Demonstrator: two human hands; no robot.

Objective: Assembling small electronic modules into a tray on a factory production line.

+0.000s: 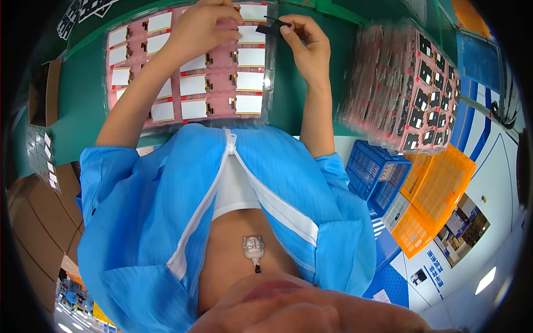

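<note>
A clear plastic tray with a pink base (222,99) lies on the green table, holding rows of flat white rectangular parts (250,81) with small dark connector tails and red tabs. Over the tray's far right part hovers my left hand (206,28), fingers bent and apart, with nothing visible between them. At the tray's right edge, my right hand (308,49) pinches a small black flat piece (268,29) between thumb and forefinger. A thin dark stem shows beside that piece; its exact kind I cannot make out. The piece overlaps one white part.
To the right stands a tall stack of clear trays (383,89) holding pink, black and white parts. Blue (373,175) and orange (438,194) plastic crates sit below it. A cardboard box (45,93) is at the left, and black-and-white sheets (78,18) lie far left.
</note>
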